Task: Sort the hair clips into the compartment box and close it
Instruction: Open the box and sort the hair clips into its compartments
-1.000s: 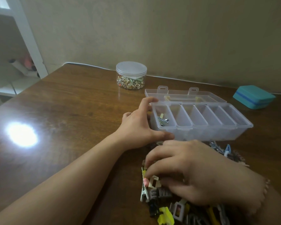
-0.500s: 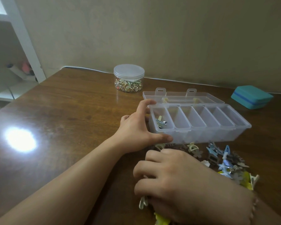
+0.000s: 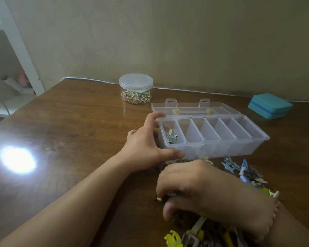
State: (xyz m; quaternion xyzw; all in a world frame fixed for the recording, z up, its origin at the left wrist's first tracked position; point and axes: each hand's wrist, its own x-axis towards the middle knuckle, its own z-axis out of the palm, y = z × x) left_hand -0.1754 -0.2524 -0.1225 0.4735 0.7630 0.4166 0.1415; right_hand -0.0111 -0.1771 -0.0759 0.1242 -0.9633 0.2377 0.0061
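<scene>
Wooden table sits against a plain beige wall; a round clear jar of small trinkets stands at the far edge, a teal case far right.

Compartment box: clear plastic, six bins, lid hinged open and lying flat on the far side. Leftmost bin holds a few metal clips; the other five appear empty.

Left hand: splayed against the box's left end, index on the far-left corner, thumb along the near wall. Position unchanged vs. 1.0 s ago; it braces the box, grasps nothing.

Right hand: curled fingers-down over the pile of hair clips just near of the box. Vs. 1.0 s ago it has pulled nearer and closed tighter. A small yellow tip shows at the fingertips, but whether a clip is actually pinched cannot be told.

Change also exposes blue and pale clips to the right, hidden earlier.

Assessment: pick step in progress, approx. early in task. Most clips are unsorted, lid closure not yet due.
</scene>
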